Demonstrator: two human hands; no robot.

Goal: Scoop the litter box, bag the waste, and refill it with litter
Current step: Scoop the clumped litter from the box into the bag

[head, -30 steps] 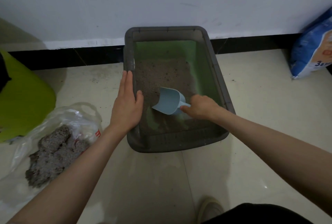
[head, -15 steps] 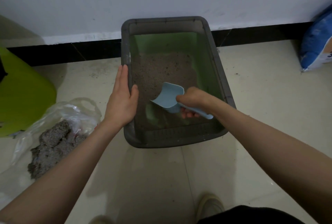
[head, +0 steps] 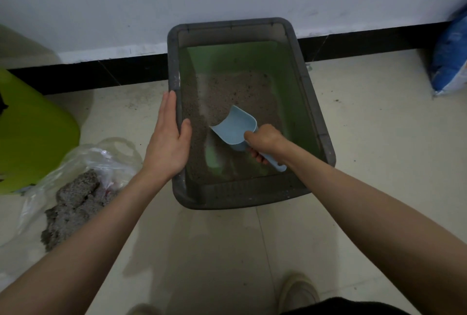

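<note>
Right hand (head: 266, 139) clamps the scoop (head: 236, 126), hiding most of its handle; left hand (head: 168, 139) lies flat on the litter box (head: 316, 112) rim; blue bag (head: 452, 57) is cut off far right.

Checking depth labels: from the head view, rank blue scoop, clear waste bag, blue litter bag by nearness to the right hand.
From the right hand:
1. Blue scoop, gripped by its handle, inside the litter box.
2. Clear waste bag, on the floor left of the box, beyond the left hand.
3. Blue litter bag, far right against the wall.
</note>
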